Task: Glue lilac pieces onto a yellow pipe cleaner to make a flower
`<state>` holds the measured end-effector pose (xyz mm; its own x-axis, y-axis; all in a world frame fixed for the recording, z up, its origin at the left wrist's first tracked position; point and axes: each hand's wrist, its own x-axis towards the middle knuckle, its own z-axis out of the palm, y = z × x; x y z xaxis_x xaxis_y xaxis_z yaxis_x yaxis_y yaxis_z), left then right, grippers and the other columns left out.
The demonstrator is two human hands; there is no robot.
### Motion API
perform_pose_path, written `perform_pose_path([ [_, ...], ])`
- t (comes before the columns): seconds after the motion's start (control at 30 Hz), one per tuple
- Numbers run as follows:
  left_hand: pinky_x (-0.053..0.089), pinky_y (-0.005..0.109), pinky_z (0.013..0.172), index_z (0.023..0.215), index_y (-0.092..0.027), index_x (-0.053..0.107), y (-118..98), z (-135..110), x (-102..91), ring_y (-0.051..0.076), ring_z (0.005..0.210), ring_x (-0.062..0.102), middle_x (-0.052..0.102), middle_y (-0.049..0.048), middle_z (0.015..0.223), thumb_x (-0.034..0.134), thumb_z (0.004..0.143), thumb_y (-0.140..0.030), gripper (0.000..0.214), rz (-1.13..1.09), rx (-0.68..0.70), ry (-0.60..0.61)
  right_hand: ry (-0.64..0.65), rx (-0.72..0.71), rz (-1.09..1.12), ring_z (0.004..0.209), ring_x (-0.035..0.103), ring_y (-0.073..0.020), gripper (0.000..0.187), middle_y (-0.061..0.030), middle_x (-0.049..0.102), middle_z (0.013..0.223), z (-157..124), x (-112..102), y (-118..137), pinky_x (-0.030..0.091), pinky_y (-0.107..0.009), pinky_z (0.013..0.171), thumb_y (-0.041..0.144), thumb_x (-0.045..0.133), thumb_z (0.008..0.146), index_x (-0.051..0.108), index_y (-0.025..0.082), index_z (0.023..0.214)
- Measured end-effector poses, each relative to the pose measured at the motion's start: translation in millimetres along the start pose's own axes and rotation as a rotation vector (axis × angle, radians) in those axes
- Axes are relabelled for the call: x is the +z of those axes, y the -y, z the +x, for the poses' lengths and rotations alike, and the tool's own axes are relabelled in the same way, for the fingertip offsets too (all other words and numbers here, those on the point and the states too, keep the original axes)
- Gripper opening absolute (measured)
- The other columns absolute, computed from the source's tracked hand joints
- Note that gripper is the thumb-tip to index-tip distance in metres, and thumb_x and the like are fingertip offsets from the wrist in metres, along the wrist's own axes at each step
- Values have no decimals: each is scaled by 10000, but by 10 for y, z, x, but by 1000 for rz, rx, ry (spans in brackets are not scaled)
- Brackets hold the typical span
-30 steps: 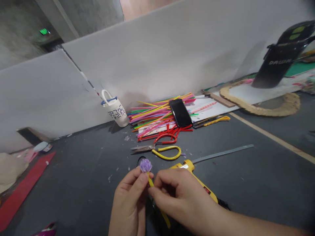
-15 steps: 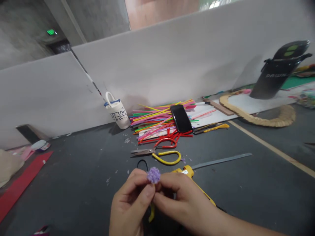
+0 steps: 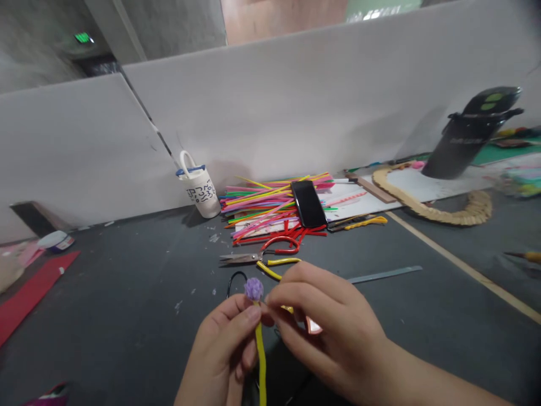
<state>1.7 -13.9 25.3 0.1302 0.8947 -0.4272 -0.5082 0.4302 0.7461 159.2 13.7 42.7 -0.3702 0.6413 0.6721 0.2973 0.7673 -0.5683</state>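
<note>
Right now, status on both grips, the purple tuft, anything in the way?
Left grip pinching yellow stem just below purple tuft. Right grip close beside, contact unclear. Scissors beyond, partly hidden behind right grip; tuft in plain view.

Table (image 3: 135,293) open left of left hand (image 3: 224,344), as far as red strip (image 3: 38,293). Ahead: scissors (image 3: 240,259), then phone (image 3: 309,204), obstruct.

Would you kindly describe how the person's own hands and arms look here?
The left hand and right hand are bare, with no gloves or rings showing. The right forearm shows no sleeve, watch or bracelet within the picture.
</note>
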Motion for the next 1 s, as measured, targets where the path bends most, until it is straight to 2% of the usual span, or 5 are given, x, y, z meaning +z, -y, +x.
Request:
perform_pose_path([
  [0.13,180,124,353,670,-133,662,44,2,-17,-17,324,277,504,-62,477,711,761,-266,168,34,-1,64,20,-18,-76,647,495,-130,96,-31,583,733,-29,34,-43,397,-253,598,96,553,871,623,125,812],
  [0.27,192,124,337,657,-152,656,46,-5,-9,-9,312,347,514,-62,489,723,753,-274,170,37,-29,54,-4,8,-71,619,485,-120,97,-13,557,708,-24,57,-70,384,-242,572,94,553,868,618,135,808],
  [0.37,203,122,338,649,-161,648,43,-12,-6,1,301,343,469,-73,411,733,744,-301,190,52,-27,52,-5,16,-81,631,501,-124,92,-13,566,711,-24,65,-73,392,-244,581,97,560,863,611,145,803],
  [0.7,154,128,341,661,-161,608,49,-45,57,-2,280,329,483,-72,347,751,722,-369,259,120,24,33,-19,25,-60,619,515,-119,91,-4,571,708,-32,84,-55,393,-240,573,97,561,858,596,163,805],
  [1.0,177,116,334,668,-151,615,38,-29,46,-11,273,351,495,-81,396,737,732,-315,214,80,12,50,-2,21,-69,631,515,-121,88,-13,584,711,-30,81,-83,394,-246,587,112,563,864,616,140,799],
])
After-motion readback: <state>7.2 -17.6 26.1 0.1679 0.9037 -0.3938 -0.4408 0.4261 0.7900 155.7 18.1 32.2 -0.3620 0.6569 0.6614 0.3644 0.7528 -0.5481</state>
